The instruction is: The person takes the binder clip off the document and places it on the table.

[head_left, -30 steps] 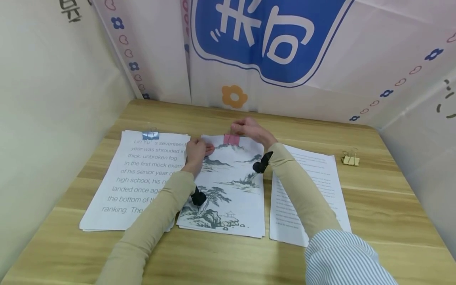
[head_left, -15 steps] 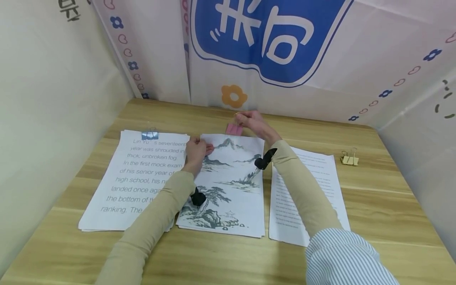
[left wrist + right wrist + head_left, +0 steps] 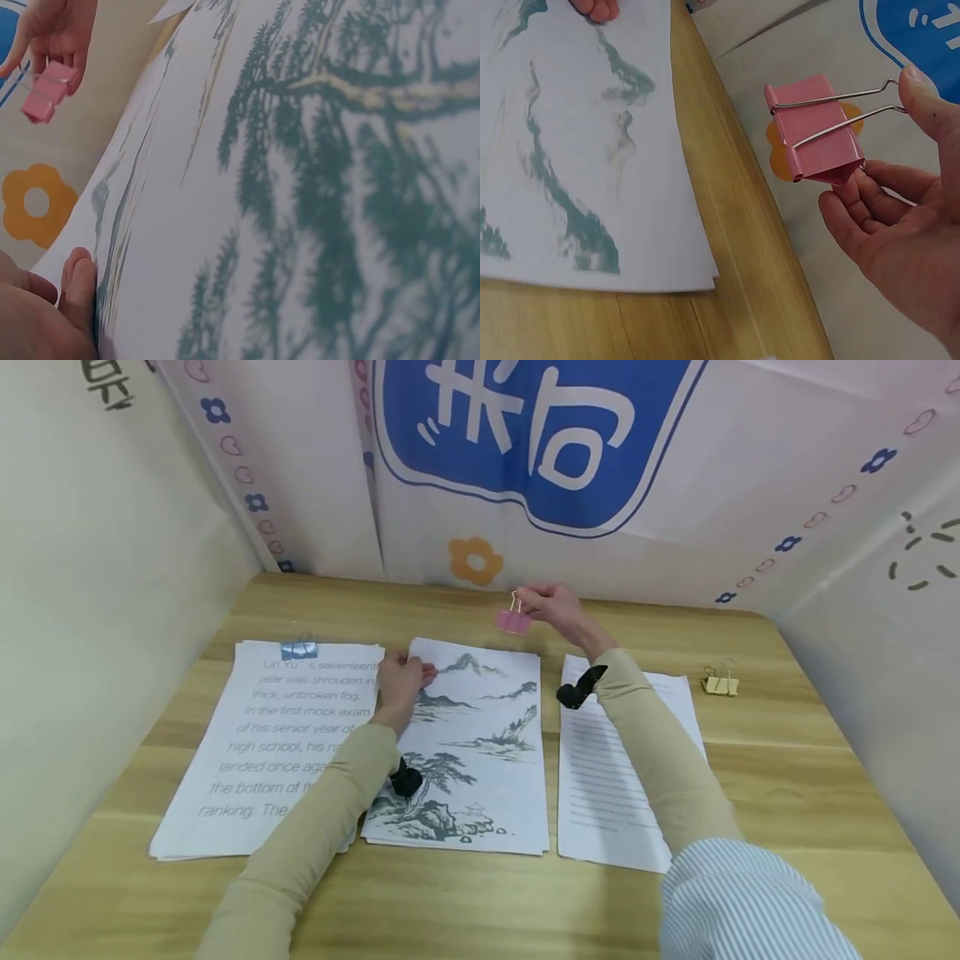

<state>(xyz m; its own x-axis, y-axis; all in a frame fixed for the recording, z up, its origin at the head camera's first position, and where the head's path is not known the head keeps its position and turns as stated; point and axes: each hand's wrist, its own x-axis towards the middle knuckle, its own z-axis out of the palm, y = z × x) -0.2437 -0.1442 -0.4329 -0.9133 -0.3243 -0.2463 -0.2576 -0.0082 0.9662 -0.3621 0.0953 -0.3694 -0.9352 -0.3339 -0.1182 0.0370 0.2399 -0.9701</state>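
Note:
My right hand (image 3: 558, 610) holds a pink binder clip (image 3: 513, 622) by its wire handles, raised beyond the top edge of the picture sheets. In the right wrist view the thumb is at the ends of the clip's handles (image 3: 847, 112), with the other fingers behind them. The clip's mouth has no paper in it. My left hand (image 3: 401, 681) rests at the upper left edge of a stack of sheets (image 3: 495, 793) printed with an ink landscape of mountains and pine trees. Its fingertips (image 3: 81, 289) lie against the paper's surface.
To the left lies a stack of large-print text pages (image 3: 217, 785) with a blue binder clip (image 3: 299, 650) on its top edge. Small-print text pages (image 3: 600, 793) lie at the right, partly under my right forearm. A yellow binder clip (image 3: 722, 685) stands beyond them on the wooden table (image 3: 795, 793).
The pink binder clip has come off the top edge of the picture sheets. My right hand has lifted it back and to the right. The left hand has stayed at the sheets' edge.

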